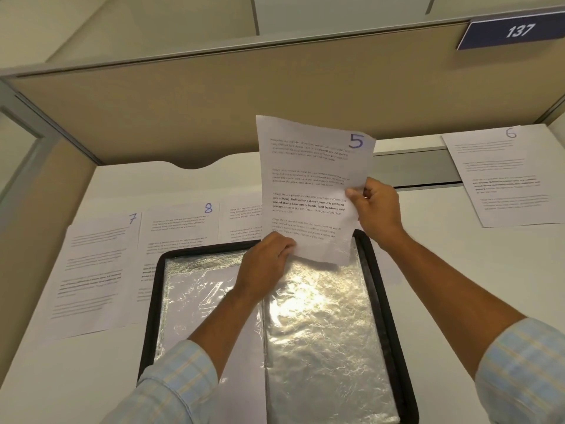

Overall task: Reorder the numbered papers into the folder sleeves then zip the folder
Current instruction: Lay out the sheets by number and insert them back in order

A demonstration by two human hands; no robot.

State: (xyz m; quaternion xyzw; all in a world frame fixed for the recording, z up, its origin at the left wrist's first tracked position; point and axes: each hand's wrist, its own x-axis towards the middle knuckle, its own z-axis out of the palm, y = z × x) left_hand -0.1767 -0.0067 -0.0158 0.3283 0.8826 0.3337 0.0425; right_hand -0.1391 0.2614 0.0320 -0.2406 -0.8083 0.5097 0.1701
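A black zip folder (379,286) lies open on the desk, its clear crinkled sleeves (321,325) shining under the light. Above its top right corner I hold up the paper numbered 5 (308,179). My left hand (266,261) pinches its bottom left corner, my right hand (376,206) grips its right edge. The sheet's lower edge sits at the top of the right sleeve; whether it is inside I cannot tell. Paper 7 (94,270) and paper 8 (180,228) lie left of the folder. Another sheet (244,221) is partly hidden behind paper 5. Paper 6 (504,175) lies far right.
A beige cubicle partition (275,96) stands behind the white desk (458,286), with a blue sign reading 137 (516,32) at top right. A grey cable slot (415,169) runs along the desk's back edge.
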